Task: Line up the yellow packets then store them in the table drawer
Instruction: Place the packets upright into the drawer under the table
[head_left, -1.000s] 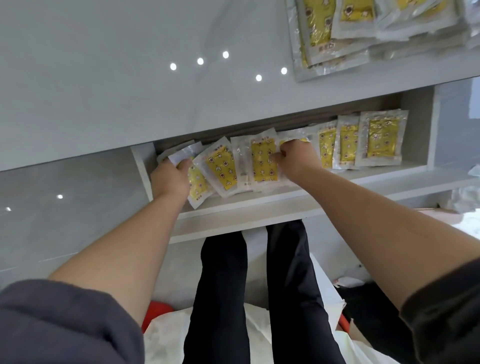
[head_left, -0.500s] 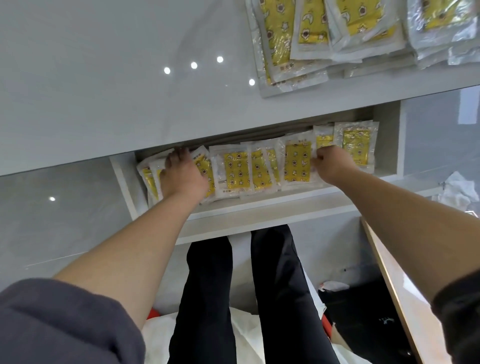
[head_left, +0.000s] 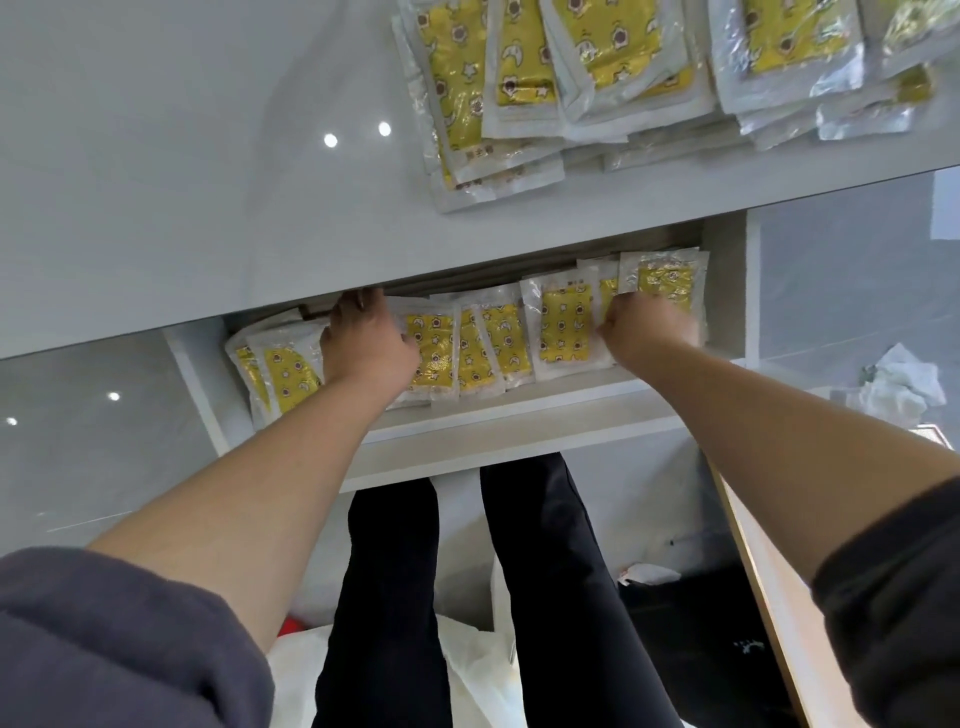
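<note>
Head: left hand (head_left: 370, 345), right hand (head_left: 647, 327) on drawer (head_left: 519, 415) packets (head_left: 563, 332)

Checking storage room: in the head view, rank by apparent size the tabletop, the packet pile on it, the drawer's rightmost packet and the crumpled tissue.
1. tabletop
2. packet pile
3. rightmost packet and tissue: look alike, not ranked.

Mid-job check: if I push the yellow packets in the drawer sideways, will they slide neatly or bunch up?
Likely bunch: the yellow packets in the drawer overlap and tilt. Their glossy, crinkled film suggests they are slippery and floppy. They look thin and flat, so probably light, unlikely to roll.
</note>
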